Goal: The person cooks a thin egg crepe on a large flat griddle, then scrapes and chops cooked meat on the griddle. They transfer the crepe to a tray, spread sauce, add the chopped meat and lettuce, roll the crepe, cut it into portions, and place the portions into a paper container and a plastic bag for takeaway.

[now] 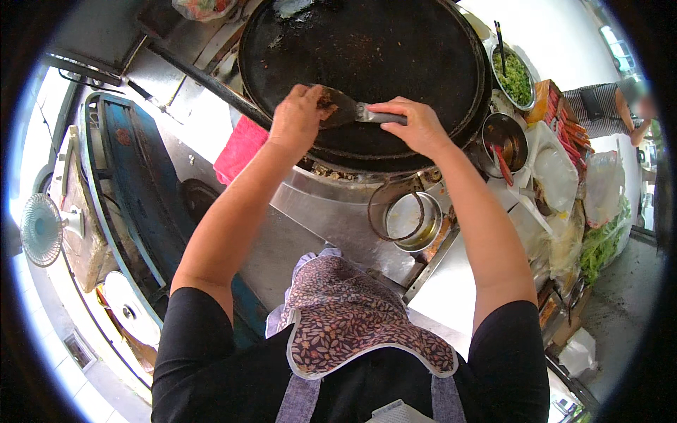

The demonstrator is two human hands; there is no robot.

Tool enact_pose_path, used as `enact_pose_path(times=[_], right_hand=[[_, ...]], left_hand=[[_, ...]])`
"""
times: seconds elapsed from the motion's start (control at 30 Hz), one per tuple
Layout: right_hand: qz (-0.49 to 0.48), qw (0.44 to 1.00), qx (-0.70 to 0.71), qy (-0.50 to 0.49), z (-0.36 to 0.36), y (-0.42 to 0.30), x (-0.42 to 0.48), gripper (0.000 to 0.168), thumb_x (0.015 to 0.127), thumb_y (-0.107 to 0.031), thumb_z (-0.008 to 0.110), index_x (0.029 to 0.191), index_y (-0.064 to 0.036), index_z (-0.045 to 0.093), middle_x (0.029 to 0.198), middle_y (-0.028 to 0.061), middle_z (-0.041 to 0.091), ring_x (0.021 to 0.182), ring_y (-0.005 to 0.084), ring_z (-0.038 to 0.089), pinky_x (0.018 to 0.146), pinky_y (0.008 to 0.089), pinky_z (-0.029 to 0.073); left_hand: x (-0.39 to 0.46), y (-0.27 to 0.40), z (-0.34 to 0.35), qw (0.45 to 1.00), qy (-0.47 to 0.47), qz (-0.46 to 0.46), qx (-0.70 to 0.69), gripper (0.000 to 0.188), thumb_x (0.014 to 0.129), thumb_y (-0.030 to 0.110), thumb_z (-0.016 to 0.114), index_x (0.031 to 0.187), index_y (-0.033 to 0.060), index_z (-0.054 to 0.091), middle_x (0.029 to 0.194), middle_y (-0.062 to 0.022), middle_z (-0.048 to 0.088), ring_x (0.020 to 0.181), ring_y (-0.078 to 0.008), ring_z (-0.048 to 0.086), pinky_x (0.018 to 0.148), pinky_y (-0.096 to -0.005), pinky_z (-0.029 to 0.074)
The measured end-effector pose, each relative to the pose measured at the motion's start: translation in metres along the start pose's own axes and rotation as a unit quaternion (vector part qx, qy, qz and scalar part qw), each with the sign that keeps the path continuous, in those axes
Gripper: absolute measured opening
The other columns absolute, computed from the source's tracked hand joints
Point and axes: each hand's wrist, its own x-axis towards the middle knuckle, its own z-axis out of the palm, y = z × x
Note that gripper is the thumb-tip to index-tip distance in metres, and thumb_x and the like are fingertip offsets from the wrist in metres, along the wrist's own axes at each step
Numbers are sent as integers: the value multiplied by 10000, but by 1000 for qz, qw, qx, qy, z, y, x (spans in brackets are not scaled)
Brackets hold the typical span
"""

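My right hand (415, 124) grips the grey handle of a wide metal spatula (342, 108), whose darkened blade points left. At that blade, my left hand (300, 117) has its fingers bent against some brown crumbly matter (327, 103); whether it pinches any of it cannot be told. Both hands are over the near part of a large round black griddle (381, 58). Pale residue lies near the griddle's far edge, and small crumbs are scattered on its surface.
A red cloth (240, 148) lies left of the griddle. Near its front are a metal pot (415, 222) and a wire ring (373, 211). To the right stand a bowl of chopped greens (513, 79) with chopsticks, a sauce pot (505, 140) with a red-handled utensil, and red packets (568, 121). A person (597, 108) is beyond.
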Motion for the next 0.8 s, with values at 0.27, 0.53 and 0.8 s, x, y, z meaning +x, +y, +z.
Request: enact_pose_path(times=[0.27, 0.53, 0.8], right_hand=[[-31, 970, 149, 190, 10, -53, -58, 435, 794, -11, 748, 1192, -184, 711, 991, 68, 670, 862, 241, 658, 792, 319, 513], [46, 904, 220, 365, -37, -43, -293, 457, 784, 21, 747, 1212, -135, 707, 1049, 56, 669, 896, 146, 626, 794, 278, 515], [258, 795, -16, 548, -47, 13, -634, 456, 816, 85, 692, 1229, -107, 691, 1095, 91, 652, 963, 216, 660, 789, 305, 534]], left_hand=[[-49, 43, -85, 911, 259, 16, -319, 343, 1032, 148, 538, 1365, 65, 547, 1177, -92, 648, 1018, -139, 634, 836, -268, 524], [-188, 134, 22, 950, 86, -59, -294, 413, 946, -15, 603, 1347, 79, 569, 1004, -8, 569, 887, -96, 539, 773, -228, 468], [-271, 303, 132, 895, -189, -34, -402, 393, 988, 13, 542, 1378, 48, 513, 1154, -82, 588, 958, -156, 637, 877, -297, 550]])
